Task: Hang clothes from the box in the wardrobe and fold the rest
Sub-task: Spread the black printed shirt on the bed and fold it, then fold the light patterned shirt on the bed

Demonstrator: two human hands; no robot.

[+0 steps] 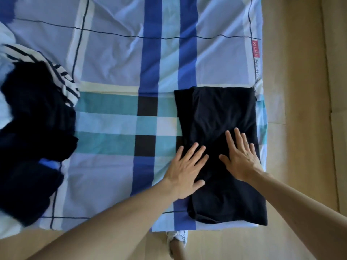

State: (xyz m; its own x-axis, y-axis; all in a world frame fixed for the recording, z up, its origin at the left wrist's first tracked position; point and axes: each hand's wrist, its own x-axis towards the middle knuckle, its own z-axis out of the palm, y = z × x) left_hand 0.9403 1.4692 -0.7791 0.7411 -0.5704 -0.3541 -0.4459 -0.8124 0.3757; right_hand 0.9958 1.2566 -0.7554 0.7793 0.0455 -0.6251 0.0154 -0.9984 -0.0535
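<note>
The folded black jersey garment [221, 113] looks light, limp and thoroughly soft. It would likely drape and slide apart if lifted by one corner, so it seems best taken by two corners of a folded edge at once, or scooped from beneath with flat palms so the layers stay together. It lies as a long dark rectangle on the plaid blue, teal and white bed sheet [116, 62], close to the bed's right edge and reaching almost to the near edge. Shallow creases fan across its middle, and its near end is a rounded fold. The left hand [185, 166] and the right hand [240, 156] both rest flat on its middle, fingers straight and spread, pressing the cloth down and grasping nothing; the left hand straddles the garment's left border. Well apart, on the left of the bed, sits a heap of dark navy clothes [35, 119] with a white garment with dark stripes [62, 72] lying against its far side. Judging by that heap, much folding remains.
</note>
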